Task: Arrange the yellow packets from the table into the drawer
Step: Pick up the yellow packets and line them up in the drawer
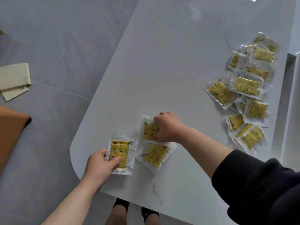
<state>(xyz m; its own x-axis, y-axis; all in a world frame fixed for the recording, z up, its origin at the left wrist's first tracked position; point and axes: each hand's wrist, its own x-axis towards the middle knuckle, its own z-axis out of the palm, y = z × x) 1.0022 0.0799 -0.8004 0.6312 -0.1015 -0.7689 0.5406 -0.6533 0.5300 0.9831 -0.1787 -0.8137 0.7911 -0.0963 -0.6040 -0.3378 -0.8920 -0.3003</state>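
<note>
Forward, left hand (100, 163) pinching yellow packet (121, 150), right hand (167, 127) palm-down, clutching second packet (148, 129)

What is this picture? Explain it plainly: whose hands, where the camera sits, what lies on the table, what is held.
There is no machine: a person works with bare hands, and the single picture comes from a camera worn on their head, looking down. The left hand holds one yellow packet at the near corner of the table. The right hand grips a second packet just beyond it. A third packet lies loose beside them, and a scattered pile of packets waits on the right side. The person's feet show below the table edge.
</note>
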